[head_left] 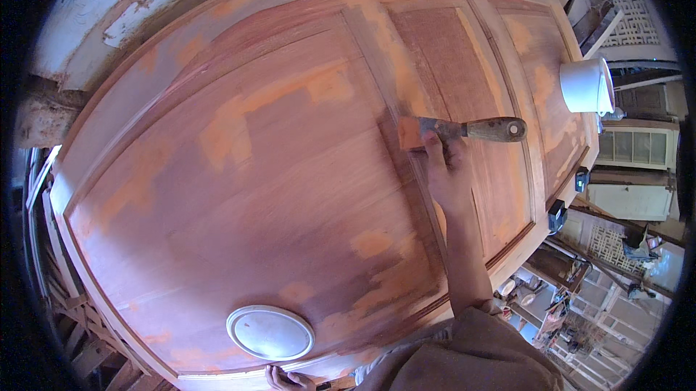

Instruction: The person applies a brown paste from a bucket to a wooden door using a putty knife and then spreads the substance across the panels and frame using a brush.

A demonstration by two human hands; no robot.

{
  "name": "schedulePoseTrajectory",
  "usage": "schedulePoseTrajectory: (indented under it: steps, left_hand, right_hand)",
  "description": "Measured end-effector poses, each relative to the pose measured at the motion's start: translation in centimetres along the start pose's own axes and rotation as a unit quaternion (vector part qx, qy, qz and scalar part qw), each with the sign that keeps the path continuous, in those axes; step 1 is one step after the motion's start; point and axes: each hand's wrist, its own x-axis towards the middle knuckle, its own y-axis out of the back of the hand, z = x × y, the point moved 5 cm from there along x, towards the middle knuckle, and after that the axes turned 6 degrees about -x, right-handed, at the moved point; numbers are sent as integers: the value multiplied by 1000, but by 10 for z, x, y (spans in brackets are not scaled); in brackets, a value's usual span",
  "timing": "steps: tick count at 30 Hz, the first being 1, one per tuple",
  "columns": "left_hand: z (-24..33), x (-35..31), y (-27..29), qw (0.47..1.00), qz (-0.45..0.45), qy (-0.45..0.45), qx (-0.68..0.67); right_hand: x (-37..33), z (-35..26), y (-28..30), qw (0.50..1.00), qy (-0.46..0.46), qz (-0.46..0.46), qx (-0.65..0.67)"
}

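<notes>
A wide wooden panelled door [290, 173] lies in front of me, smeared with patches of orange filler. My right hand [448, 155] is closed on a putty knife [493, 129] with a worn wooden handle. Orange filler coats its blade, which is against the raised moulding between two panels. At the lower edge, my left hand [290, 379] is by the door's near rim, only partly in view. Its fingers are curled, and a dark handle-like piece shows beside them. Just above that hand, a round white lid [270, 333] rests on the door.
A white bucket [583, 86] stands at the door's right end. Two small black objects [557, 217] sit along the right edge. Timber pieces [90, 318] are stacked at lower left. Window frames [638, 146] and workshop clutter [558, 304] fill the right side.
</notes>
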Motion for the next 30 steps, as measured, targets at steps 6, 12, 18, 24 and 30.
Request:
schedulePoseTrajectory:
  steps: [6, 12, 18, 24, 30]
  left_hand:
    - [15, 4, 1, 999, -20, -25, 24]
    - [4, -1, 2, 1000, 5, -12, -7]
    - [14, 6, 6, 999, 25, -43, 6]
    - [0, -4, 6, 996, 10, -68, 55]
    - [30, 10, 4, 998, 51, -5, 26]
  right_hand:
    - [6, -15, -17, 974, 91, -18, -208]
    - [10, -41, -37, 920, 145, -32, -364]
    - [-1, -33, -53, 839, 210, -20, -502]
    - [-17, -44, -89, 769, 181, -36, -612]
    - [-30, -48, -114, 691, 197, -45, -693]
